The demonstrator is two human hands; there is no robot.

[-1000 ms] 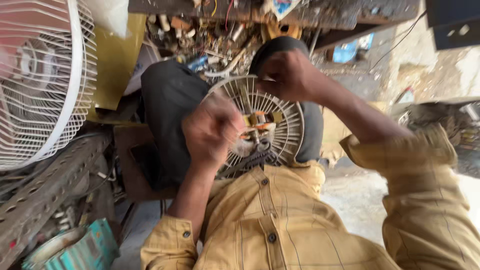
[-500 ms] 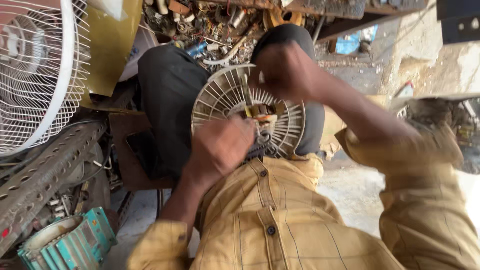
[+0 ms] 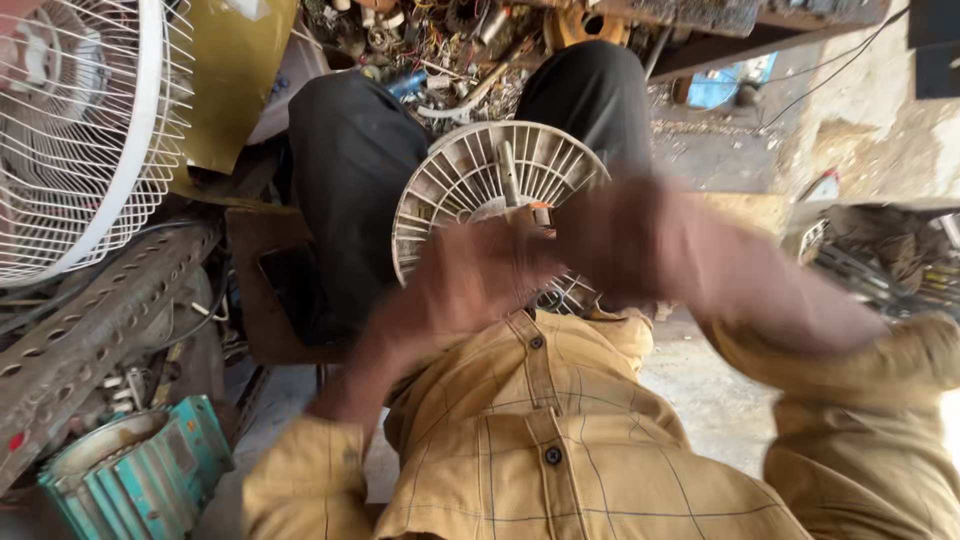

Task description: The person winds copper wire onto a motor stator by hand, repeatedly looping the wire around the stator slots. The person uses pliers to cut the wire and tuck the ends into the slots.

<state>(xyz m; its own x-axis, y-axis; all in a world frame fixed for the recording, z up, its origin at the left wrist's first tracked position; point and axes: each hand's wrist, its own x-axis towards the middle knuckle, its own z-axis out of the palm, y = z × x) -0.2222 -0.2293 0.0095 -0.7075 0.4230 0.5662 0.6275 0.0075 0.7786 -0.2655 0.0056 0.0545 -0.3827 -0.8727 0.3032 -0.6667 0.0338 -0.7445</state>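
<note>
Since half a second ago both hands, the left hand (image 3: 470,280) and right hand (image 3: 630,245), are brought together, blurred, fingers' state untellable, over the near edge of the ribbed fan motor housing (image 3: 490,185), which is steadied on the lap between black-trousered knees (image 3: 345,170).

Floor: pale grey concrete (image 3: 700,400), dusty, in bright daylight at the right.
Wall: rough plaster wall (image 3: 860,130) at the upper right, stained, with thin cables across it.
Left side: white wire fan guard (image 3: 90,130) above a perforated metal bar (image 3: 100,320); a teal ribbed motor housing (image 3: 140,480) lies below.
Top: heap of scrap parts (image 3: 430,40), perhaps wires and small metal pieces.
</note>
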